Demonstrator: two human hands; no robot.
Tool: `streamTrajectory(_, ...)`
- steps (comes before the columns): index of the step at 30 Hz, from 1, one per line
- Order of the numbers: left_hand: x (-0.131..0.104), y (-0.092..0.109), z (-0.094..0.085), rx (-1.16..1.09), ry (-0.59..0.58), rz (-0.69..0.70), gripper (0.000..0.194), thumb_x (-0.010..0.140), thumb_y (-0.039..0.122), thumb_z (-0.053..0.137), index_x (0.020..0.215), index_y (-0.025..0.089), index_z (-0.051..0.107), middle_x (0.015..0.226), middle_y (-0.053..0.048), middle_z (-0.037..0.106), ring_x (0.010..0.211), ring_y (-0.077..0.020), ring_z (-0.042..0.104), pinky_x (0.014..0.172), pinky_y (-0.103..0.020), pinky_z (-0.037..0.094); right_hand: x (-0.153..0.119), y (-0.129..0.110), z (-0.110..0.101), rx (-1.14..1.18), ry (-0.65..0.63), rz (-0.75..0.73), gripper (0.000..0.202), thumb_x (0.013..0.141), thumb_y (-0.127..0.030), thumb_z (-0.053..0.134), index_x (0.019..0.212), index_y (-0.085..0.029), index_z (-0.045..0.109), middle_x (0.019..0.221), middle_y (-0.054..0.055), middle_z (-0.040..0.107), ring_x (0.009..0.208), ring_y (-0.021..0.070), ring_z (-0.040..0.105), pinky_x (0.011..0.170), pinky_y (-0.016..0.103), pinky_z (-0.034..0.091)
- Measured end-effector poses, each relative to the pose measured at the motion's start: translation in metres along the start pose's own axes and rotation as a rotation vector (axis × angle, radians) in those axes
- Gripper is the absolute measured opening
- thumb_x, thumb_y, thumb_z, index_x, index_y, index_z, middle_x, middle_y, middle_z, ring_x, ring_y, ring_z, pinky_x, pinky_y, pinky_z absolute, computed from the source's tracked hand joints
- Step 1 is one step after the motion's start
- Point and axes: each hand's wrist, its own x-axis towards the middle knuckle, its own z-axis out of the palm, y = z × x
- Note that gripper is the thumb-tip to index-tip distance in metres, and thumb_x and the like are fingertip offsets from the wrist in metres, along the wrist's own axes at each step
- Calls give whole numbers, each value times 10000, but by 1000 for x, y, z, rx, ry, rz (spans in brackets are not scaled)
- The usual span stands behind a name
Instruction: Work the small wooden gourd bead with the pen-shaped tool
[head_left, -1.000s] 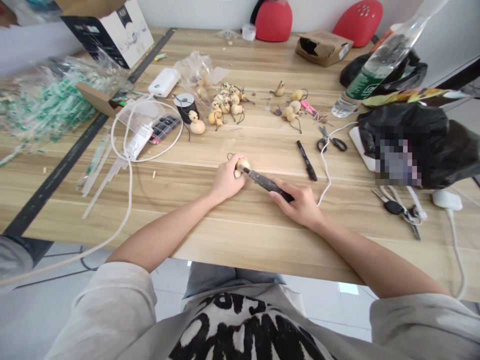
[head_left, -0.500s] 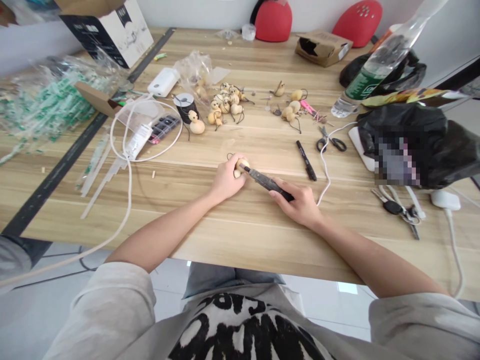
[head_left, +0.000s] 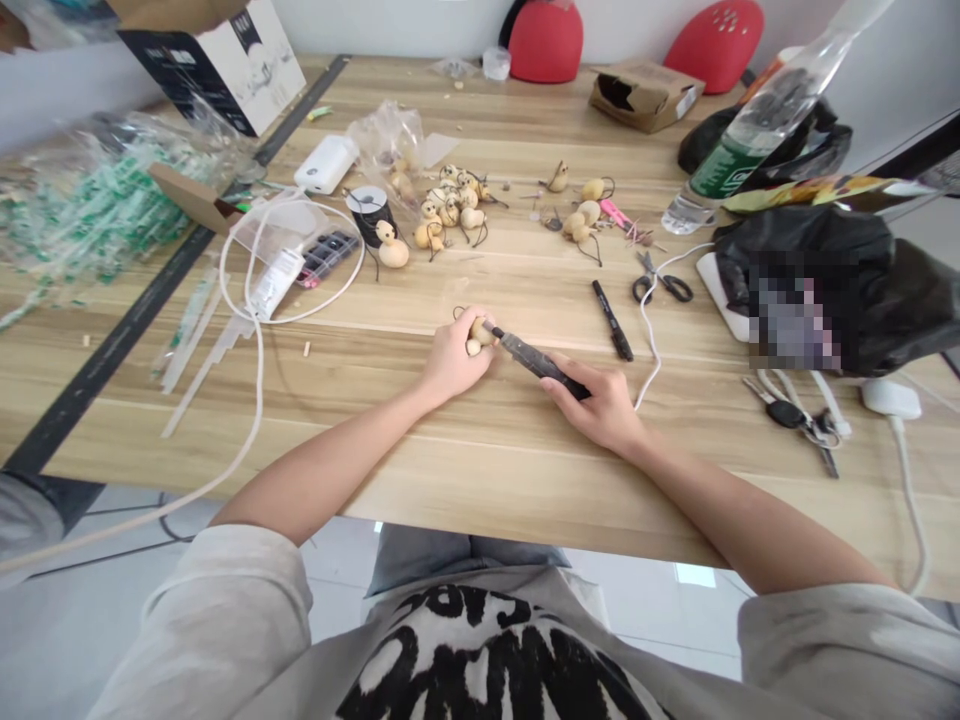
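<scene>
My left hand (head_left: pixel 459 352) is closed around a small pale gourd (head_left: pixel 482 330) with a dark cord loop; the fingers hide part of it. In my right hand (head_left: pixel 604 405) is a slim dark hand tool (head_left: pixel 536 358), whose exact kind I cannot make out. Its narrow metal tip points left and meets the gourd's rounded upper part. Beyond the hands lies a cluster of similar small gourds (head_left: pixel 450 208), several with dark cords and drawn faces. One more gourd (head_left: pixel 393 252) sits beside a spool of black cord (head_left: pixel 370 216).
A black marker (head_left: pixel 613 322) and scissors (head_left: pixel 660 285) lie right of the hands, by a white cable (head_left: pixel 651 345). Farther right are keys (head_left: pixel 795 415), a black plastic bag (head_left: pixel 817 235) and a water bottle (head_left: pixel 731 160). Clear glue sticks (head_left: pixel 202 365) and a looped cable (head_left: pixel 259 390) lie left.
The tool has shifted slightly right, and its tip now sits nearer the gourd's right side. The gourd has turned a little in my left hand.
</scene>
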Motion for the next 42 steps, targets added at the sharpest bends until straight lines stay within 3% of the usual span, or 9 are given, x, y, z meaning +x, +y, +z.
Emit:
streamTrajectory(5,0,-1,0,-27,4,24,220,702,147,575,917,193,581,787,12,646,682,-111,566,676,-216,433,-1,-1,1,-6,-14,-18,365,891,-345,526,1207,-200,635,971,60,745,800,204,707,726,289,552)
streamTrajectory(14,0,0,0,-24,-8,25,208,707,151,569,911,193,569,878,-8,670,757,-127,594,735,-227,448,0,0,0,2,10,-31,356,889,-300,538,1215,-194,635,960,52,747,812,202,710,731,278,549)
streamTrajectory(19,0,0,0,-22,6,25,216,701,149,580,913,187,582,803,8,654,689,-111,571,680,-208,432,-1,2,1,-19,-4,-53,361,886,-315,544,1211,-188,635,1000,68,742,819,205,710,731,284,551)
streamTrajectory(28,0,1,0,-42,3,31,209,698,144,577,903,185,579,829,5,658,719,-112,578,695,-207,434,-1,1,1,-21,13,-23,372,893,-317,533,1233,-198,623,880,39,749,731,186,701,668,264,541)
streamTrajectory(36,0,-1,1,-18,5,18,239,696,144,582,933,182,581,792,9,656,660,-107,566,658,-205,429,-2,1,2,-32,-22,-67,358,890,-322,533,1207,-190,634,975,63,744,796,198,705,710,280,548)
streamTrajectory(42,0,0,1,-7,3,23,214,701,157,579,913,187,579,829,3,666,716,-116,587,694,-211,440,-1,0,0,-22,2,-24,363,898,-328,521,1216,-191,632,902,52,750,754,190,704,693,274,549)
